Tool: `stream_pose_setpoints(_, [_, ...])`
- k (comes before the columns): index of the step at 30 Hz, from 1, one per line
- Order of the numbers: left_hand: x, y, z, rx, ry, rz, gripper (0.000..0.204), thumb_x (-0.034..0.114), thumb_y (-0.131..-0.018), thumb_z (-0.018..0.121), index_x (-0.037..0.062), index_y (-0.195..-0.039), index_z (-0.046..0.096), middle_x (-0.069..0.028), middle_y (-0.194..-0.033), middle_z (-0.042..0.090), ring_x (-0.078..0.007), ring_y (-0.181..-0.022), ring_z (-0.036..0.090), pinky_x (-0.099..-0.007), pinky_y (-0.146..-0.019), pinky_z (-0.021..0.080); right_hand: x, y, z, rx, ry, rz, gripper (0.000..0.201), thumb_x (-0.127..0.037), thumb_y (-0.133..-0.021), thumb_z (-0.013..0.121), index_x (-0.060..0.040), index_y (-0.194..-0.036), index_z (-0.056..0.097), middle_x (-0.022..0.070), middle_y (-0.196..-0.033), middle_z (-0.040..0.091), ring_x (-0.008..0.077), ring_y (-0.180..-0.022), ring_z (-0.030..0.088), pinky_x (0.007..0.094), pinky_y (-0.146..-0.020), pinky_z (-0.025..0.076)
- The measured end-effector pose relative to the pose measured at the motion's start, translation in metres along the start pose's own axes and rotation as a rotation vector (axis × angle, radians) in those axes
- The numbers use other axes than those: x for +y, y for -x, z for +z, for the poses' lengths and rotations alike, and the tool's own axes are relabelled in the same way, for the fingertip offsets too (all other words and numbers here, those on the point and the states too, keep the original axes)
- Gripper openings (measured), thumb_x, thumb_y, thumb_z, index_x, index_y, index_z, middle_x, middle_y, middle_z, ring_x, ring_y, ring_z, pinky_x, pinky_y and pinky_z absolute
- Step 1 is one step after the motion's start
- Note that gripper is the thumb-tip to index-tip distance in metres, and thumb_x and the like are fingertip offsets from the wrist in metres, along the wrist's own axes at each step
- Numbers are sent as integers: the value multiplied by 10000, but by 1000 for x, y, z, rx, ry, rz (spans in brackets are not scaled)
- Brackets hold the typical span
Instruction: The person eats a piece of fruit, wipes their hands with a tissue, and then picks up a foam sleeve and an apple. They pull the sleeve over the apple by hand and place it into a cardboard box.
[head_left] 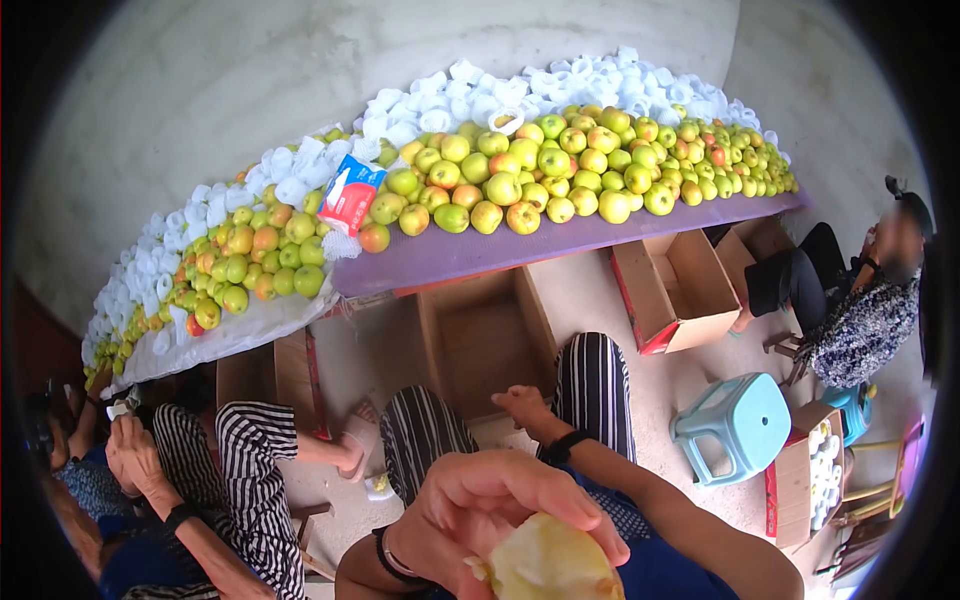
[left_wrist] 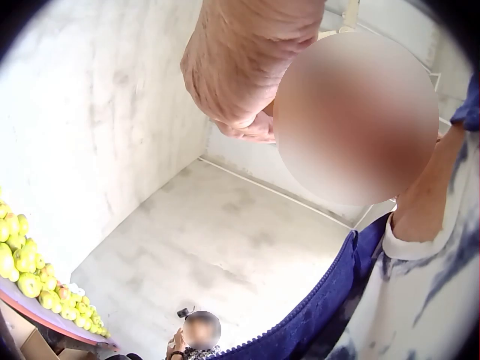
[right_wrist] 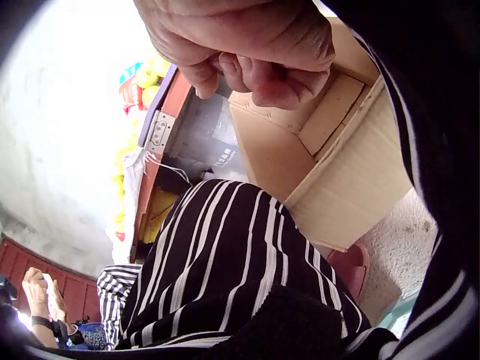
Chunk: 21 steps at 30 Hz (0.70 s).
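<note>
In the head view my left hand [head_left: 490, 500] is raised close to the camera and grips a partly eaten apple [head_left: 555, 560], its pale flesh exposed. The left wrist view has the same hand [left_wrist: 247, 67] right beside a blurred face; the apple is hidden there. My right hand [head_left: 522, 403] is over my striped trousers [head_left: 595, 385], near the knee. Its fingers hang loosely curled in the right wrist view, with nothing visible in them. An open cardboard box [head_left: 485, 340] stands on the floor just beyond that hand.
A long purple-covered table [head_left: 560, 238] bears heaped apples [head_left: 505, 187], white foam nets [head_left: 500, 95] and a red-and-blue packet [head_left: 350, 195]. Another box [head_left: 690, 290] and a blue stool [head_left: 735, 425] stand to the right. People sit on both sides.
</note>
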<state>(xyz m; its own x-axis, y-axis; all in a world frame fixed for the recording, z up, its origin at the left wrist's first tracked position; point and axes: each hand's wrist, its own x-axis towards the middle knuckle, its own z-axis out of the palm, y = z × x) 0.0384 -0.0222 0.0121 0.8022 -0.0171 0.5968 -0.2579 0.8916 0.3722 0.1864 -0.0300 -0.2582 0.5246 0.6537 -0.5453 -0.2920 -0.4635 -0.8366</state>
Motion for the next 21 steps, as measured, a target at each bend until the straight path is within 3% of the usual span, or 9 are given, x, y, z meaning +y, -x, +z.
stream_pose_setpoints(3, [2,0,3,44,-1,-25,676,196,-719,720,-151,-1183,371,-321,-1133,461,-388,-1109,465,-461,-922,382,-2,-1,-1,-5,-11,0,287,-244,-751,651,-77,-586,487,5,-532,422,99,-436,384,261,-364,324])
stream_pose_setpoints(6, [3,-6,7,129,-185,-3,592,287,-725,721,-73,-1128,479,-339,-966,550,-383,-861,601,-408,-723,504,-1,-1,-1,-8,-17,5,286,-243,-754,648,-82,-584,485,0,-525,414,97,-434,380,260,-361,323])
stream_pose_setpoints(16, [4,-6,-4,34,-193,11,617,296,-727,719,-75,-1146,460,-348,-982,541,-371,-869,598,-400,-732,499,-1,-3,2,16,2,11,281,-249,-748,653,-93,-585,485,-3,-530,418,99,-437,389,256,-359,339])
stream_pose_setpoints(19, [5,-6,-6,18,-197,16,630,308,-734,711,-75,-1157,445,-348,-983,538,-364,-872,595,-396,-728,499,2,-8,-2,-55,70,38,315,-313,-740,641,-8,-785,580,57,-664,505,161,-590,499,314,-489,435])
stream_pose_setpoints(21, [4,-5,-5,36,-203,23,637,314,-739,706,-76,-1163,435,-347,-985,535,-362,-879,591,-393,-726,499,2,-7,0,-31,66,40,307,-311,-738,641,-13,-772,578,53,-656,498,158,-585,494,313,-483,430])
